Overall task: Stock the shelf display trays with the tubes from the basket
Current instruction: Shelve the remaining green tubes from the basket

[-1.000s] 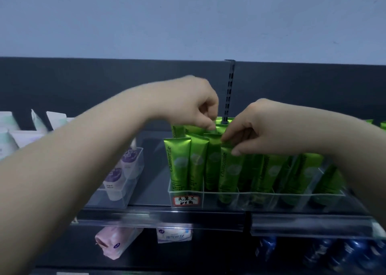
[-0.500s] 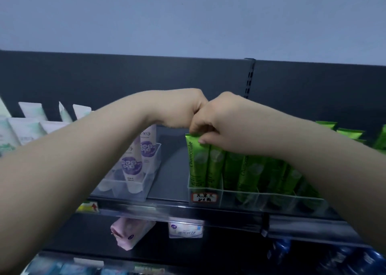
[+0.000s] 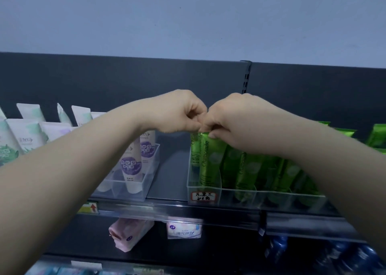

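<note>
Green tubes point(image 3: 210, 160) stand upright in rows in the clear tray point(image 3: 271, 194) on the shelf point(image 3: 171, 170). At the top edge of the front-left one the right hand point(image 3: 236, 118) pinches, thumb underneath. The left hand point(image 3: 177, 112) butts against it, fingers curled tight, but whether they hold anything cannot be told. Behind rises the dark back panel point(image 3: 104, 82).

Two hands: left hand point(image 3: 177, 112) and right hand point(image 3: 240, 122). Two trays: the left tray point(image 3: 150, 170) shows two purple tubes point(image 3: 130, 166). The green tubes point(image 3: 211, 160) in the right tray point(image 3: 271, 194) overlap beyond counting.
</note>
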A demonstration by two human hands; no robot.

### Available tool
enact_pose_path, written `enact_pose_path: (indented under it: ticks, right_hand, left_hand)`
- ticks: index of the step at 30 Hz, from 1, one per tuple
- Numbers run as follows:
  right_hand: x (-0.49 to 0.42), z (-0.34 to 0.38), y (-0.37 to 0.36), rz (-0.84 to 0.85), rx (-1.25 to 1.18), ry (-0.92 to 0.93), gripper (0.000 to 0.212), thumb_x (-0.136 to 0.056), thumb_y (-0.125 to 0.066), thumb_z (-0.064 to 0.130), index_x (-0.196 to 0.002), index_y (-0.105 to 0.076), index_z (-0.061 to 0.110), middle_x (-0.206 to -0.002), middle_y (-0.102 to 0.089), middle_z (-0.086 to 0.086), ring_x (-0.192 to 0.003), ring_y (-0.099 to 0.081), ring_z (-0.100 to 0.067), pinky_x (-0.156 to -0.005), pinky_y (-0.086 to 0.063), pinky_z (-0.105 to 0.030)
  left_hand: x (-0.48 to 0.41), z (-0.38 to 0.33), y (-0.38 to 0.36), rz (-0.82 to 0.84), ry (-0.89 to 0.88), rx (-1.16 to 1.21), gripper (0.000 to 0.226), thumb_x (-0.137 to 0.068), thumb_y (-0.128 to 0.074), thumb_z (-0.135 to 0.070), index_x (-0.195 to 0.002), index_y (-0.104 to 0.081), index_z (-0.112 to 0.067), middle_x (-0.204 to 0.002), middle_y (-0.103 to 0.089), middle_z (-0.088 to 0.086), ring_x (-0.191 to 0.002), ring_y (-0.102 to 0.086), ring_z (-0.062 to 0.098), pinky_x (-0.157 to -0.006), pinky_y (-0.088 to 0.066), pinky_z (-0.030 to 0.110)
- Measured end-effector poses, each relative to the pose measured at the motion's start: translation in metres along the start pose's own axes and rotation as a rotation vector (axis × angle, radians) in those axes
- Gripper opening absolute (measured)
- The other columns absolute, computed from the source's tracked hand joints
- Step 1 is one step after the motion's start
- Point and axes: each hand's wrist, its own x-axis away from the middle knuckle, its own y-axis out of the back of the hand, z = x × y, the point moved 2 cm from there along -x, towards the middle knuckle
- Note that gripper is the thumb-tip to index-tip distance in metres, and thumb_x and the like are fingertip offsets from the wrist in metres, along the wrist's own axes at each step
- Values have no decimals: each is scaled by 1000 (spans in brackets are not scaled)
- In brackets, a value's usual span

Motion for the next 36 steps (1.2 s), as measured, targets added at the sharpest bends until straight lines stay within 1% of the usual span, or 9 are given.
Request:
enact_pose_path:
  ticks: [2,5,10,15,17,21,24,28,36]
  right_hand:
    - [1,-3,1,8,31,-13,18,-93,-52,29,-104,-64,35,-104,-61,6,-93,-59,-24,-81,-51,-39]
    - [1,-4,-4,12,54,-3,18,-92,-53,28,-105,-64,33,-108,-60,4,-96,-58,-26,-83,-50,-40]
    - [5,-4,-13,19,5,-10,21,-91,-54,29,-107,-65,35,-107,-62,5,-95,-59,-24,-83,-51,-38]
    - [7,-5,-15,17,-71,-14,21,-89,-58,28,-107,-67,32,-91,-63,6,-87,-58,-20,-81,-51,-35]
    - [8,-5,-16,6,-87,-9,18,-88,-59,28,-104,-68,31,-80,-58,8,-83,-58,-19,-79,-52,-36]
    - [9,-7,-17,-3,-120,-16,18,-88,-60,30,-104,-68,31,-78,-55,9,-82,-56,-17,-80,-51,-36]
    - [10,-9,-18,-16,-130,-18,19,-88,-60,30,-105,-68,30,-78,-56,10,-81,-49,-13,-81,-50,-36]
    - [12,-11,-17,-32,-144,-20,18,-88,-60,28,-104,-69,29,-82,-63,11,-81,-56,-12,-80,-52,-35]
    - [10,-17,-18,-50,-143,-5,21,-87,-62,34,-107,-68,28,-74,-55,19,-73,-51,-4,-79,-50,-27]
  left_hand:
    - [5,4,8,-24,17,-51,5,-80,-71,-15,-76,-69,-18,-72,-69,-4,-68,-62,10,-69,-50,27]
    - [11,8,16,-47,35,-119,11,-79,-72,-18,-71,-66,-23,-69,-67,-5,-63,-59,8,-66,-48,27]
    - [17,13,7,-6,77,-166,13,-80,-72,-19,-70,-67,-25,-64,-63,-11,-58,-53,-2,-59,-41,13]
    - [16,13,4,-44,70,-126,16,-80,-71,-22,-69,-65,-31,-64,-63,-16,-60,-54,-8,-57,-37,4]
    - [15,11,0,-54,47,-120,12,-82,-71,-23,-73,-66,-29,-65,-63,-16,-61,-54,-8,-58,-37,4]
    - [13,13,-6,-77,22,-73,1,-83,-70,-23,-84,-71,-22,-74,-68,-10,-66,-57,0,-64,-45,15]
    - [14,15,-6,-84,24,-41,2,-83,-70,-21,-81,-71,-22,-69,-66,-13,-62,-56,-4,-59,-41,10]
    - [15,18,-1,-76,46,-33,14,-82,-71,-22,-71,-66,-29,-66,-66,-16,-61,-57,-7,-59,-40,7]
    - [10,17,3,-40,78,-73,18,-80,-73,-24,-66,-65,-32,-66,-67,-13,-61,-58,-6,-60,-43,9]
